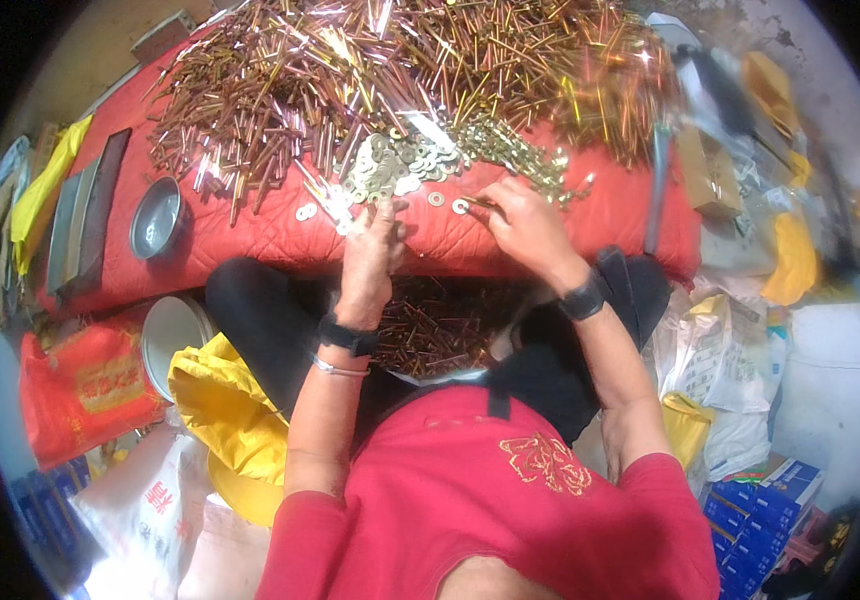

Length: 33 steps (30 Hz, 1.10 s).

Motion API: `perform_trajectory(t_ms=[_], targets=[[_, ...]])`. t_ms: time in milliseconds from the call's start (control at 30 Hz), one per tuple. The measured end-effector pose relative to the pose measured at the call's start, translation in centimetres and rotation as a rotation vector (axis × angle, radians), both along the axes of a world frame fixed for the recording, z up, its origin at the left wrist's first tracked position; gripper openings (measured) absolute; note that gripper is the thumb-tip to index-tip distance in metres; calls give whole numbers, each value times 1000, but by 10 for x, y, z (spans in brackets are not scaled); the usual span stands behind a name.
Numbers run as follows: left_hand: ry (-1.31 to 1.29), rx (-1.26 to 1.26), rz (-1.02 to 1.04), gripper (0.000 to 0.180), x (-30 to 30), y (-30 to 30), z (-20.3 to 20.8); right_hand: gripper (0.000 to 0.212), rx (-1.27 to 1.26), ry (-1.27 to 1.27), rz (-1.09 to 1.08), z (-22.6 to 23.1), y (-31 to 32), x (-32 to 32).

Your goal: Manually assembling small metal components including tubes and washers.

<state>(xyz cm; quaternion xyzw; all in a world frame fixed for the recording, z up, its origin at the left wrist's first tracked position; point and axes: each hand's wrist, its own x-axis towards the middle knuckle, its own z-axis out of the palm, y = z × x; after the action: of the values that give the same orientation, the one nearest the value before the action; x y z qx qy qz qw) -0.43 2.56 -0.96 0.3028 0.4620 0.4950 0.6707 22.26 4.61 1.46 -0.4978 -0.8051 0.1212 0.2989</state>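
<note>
On the red cloth-covered work surface [280, 235], my left hand [372, 250] rests at the near edge of a pile of flat metal washers [380, 170]. Its fingers are bent together, and what they hold is hidden. A few shiny metal rods [325, 195] lie with their near ends against this hand. To the right, my right hand [532, 228] pinches a small dark thing too small to name, its fingertips beside a single washer [461, 206]. Another loose washer [436, 199] lies between the hands. Small brass-coloured metal pieces [520, 160] are heaped beyond my right hand.
A large heap of coppery metal rods [400, 70] covers the far side. More rods [440, 325] lie below, between my legs. A grey bowl [156, 218] sits at left. Around me are a red bag [85, 390], yellow sacking [235, 405], a cardboard box [707, 170] and blue boxes [760, 520].
</note>
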Motion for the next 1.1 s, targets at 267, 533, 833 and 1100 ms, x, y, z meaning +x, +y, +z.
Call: perform_trajectory(t_ms=[267, 533, 833, 1100], targets=[[-381, 0, 205, 27, 1, -17, -8, 10, 10, -309, 108, 3, 15, -9], [-727, -58, 184, 28, 0, -18, -20, 15, -213, -793, 331, 39, 71, -52], [-668, -104, 254, 26, 12, -11, -22, 21, -213, 115, 176, -1, 1, 8], [-544, -67, 340, 12, 24, -6, -14, 21, -428, 422, 81, 30, -40, -20]])
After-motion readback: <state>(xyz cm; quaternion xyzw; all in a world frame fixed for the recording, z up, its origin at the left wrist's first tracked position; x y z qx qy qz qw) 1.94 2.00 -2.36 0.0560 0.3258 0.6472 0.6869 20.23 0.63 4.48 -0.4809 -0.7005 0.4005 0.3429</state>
